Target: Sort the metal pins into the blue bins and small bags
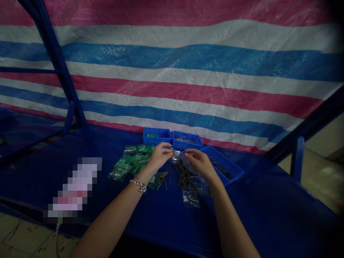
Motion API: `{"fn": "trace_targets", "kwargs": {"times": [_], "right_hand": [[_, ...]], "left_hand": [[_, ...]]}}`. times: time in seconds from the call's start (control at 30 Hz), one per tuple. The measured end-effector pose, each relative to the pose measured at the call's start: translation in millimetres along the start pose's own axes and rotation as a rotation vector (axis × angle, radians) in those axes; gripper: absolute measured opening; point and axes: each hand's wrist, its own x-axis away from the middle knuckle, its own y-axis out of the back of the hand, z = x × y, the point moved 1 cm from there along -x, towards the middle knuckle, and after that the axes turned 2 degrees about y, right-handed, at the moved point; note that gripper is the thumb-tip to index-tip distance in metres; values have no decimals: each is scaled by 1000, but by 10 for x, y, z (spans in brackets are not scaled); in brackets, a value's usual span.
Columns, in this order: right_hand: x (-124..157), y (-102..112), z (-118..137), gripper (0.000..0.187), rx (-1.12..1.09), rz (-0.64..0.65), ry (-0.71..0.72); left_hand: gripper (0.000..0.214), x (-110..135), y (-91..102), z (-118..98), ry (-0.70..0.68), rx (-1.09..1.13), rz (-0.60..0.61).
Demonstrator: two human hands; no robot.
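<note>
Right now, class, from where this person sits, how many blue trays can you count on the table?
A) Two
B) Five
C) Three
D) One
C. The table bears a left blue tray, a middle blue tray and a right blue tray, the last just past the right hand.
</note>
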Motion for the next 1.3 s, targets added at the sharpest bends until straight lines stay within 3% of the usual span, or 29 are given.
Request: {"fn": "trace_targets", "kwargs": {"times": [0.3,0.47,0.7,1.0,1.3], "right_hand": [[44,-163,31,31,-51,210,-67],[38,-162,1,29,-85,183,-50],[40,-157,-23,27,-65,189,-43],[50,-173,-37,26,-33,262,-37],[44,-171,-57,26,-59,247,-21]], "left_hand": [[40,18,-12,-30,32,112,47],[37,6,-10,2,30,124,74],[16,25,-4,-24,30,38,12],[14,19,-15,-48,-12,-34,-13],[16,17,7,-50,-76,-114,-3]]}}
